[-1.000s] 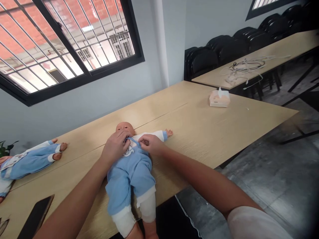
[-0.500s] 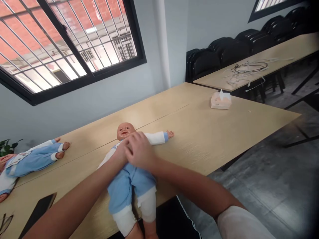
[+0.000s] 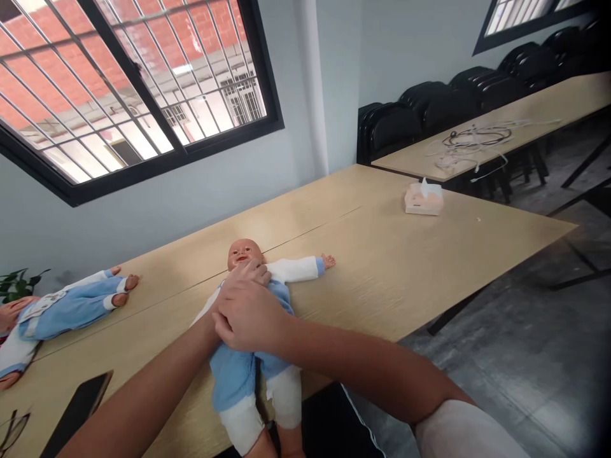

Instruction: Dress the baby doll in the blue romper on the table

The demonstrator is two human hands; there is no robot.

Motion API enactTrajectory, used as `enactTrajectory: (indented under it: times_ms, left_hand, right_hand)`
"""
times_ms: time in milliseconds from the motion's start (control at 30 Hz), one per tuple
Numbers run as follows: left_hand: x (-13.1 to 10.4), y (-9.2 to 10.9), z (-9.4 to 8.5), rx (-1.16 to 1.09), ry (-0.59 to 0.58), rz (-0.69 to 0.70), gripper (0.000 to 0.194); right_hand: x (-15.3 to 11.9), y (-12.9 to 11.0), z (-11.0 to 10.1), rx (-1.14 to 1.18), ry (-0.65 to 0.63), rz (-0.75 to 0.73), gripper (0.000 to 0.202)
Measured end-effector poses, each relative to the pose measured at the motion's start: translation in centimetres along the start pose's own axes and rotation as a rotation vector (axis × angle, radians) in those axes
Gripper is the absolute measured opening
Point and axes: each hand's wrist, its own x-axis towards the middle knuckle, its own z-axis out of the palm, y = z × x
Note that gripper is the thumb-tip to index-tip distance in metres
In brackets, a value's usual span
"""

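A baby doll (image 3: 281, 356) in a blue and white outfit lies on its back at the table's near edge, head away from me and one arm stretched right. My left hand (image 3: 254, 272) rests on its upper chest, just below the chin, fingers laid on the clothing and slightly bent. Across the back and wrist of that hand lies my right hand (image 3: 251, 316), its thumb apart and its fingers loosely curved; their tips are partly hidden. The two forearms cross over the doll's belly.
Another doll (image 3: 71, 312) in similar clothes lies at the left, a person's hand (image 3: 13, 313) by it. A black phone-like object (image 3: 79, 413) and glasses (image 3: 14, 432) lie near left. A tissue pack (image 3: 424, 199) sits farther right; cables (image 3: 477, 140) lie on the other table (image 3: 539, 111).
My right hand has slid back toward me, from on top of my left hand to its back and wrist, uncovering more of the left fingers. The view has tilted slightly up.
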Motion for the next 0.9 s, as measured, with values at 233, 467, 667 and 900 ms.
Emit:
enactTrajectory:
  times_ms: [233,467,667,900]
  left_hand:
    - [-0.6,-1.3,-2.3,0.099,-0.147,-0.074,0.019]
    - [-0.2,-2.9,-1.8,0.074,-0.125,-0.038,0.015]
    - [-0.5,-3.2,-1.0,0.195,0.131,0.080,0.015]
    - [-1.6,-2.3,-0.8,0.087,0.455,0.061,0.015]
  right_hand:
    - [-2.4,12.7,-7.5,-0.353,0.000,0.438,0.040]
    - [-4.4,18.1,-6.9,-0.157,-0.241,0.521,0.036]
    - [-2.7,16.7,-6.6,0.179,0.063,0.582,0.018]
    - [2.2,11.2,-3.4,0.740,0.443,0.463,0.043]
